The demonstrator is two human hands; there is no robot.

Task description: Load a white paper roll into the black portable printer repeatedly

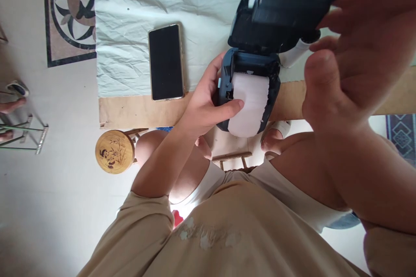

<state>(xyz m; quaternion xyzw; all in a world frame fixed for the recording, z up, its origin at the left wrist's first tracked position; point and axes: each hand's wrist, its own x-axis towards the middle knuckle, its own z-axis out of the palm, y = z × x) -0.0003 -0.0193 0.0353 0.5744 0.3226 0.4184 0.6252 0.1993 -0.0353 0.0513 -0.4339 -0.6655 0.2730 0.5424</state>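
A dark portable receipt printer [224, 95] is held over the table's front edge, its black lid [276, 17] swung up. In its bay sits a white paper roll [250, 110], with paper coming over the near side. My left hand [211, 104] grips the printer's left side, its thumb lying on the paper. On the right, my right hand [360, 47] is raised with fingers stretched and thumb apart; its fingertips are at the lid's right edge, and contact is hard to judge. Behind the lid, a white cylinder with a dark end [294, 54] is partly hidden.
A phone [166, 62] with a dark screen lies on the pale green cloth [130, 4] covering the table. The table's bare wooden edge [136, 110] runs in front. A round wooden stool [115, 151] stands at the left, and part of another person's hand [13, 106] shows farther left.
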